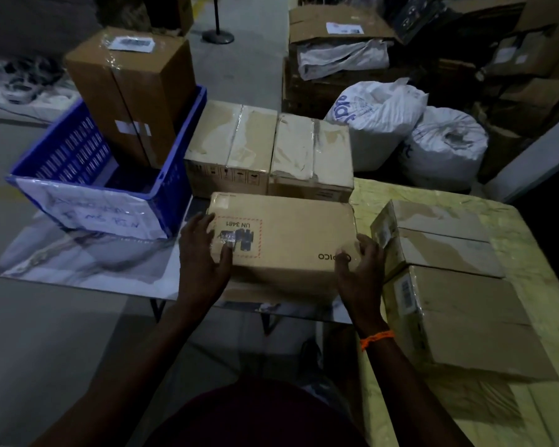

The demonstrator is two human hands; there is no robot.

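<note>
A brown cardboard box (291,233) with a red-dashed "UN 3481" label lies flat on the table, directly in front of me. My left hand (204,253) holds its left end, thumb on top near the label and fingers along the side. My right hand (362,269) holds the near right corner, fingers curled over the edge; an orange band circles that wrist.
A blue plastic crate (175,175) at the left holds a tall taped box (133,95). Two taped boxes (268,153) stand behind the held one. Two more boxes (452,285) lie on the yellow cloth at the right. White sacks (400,124) and stacked cartons sit beyond.
</note>
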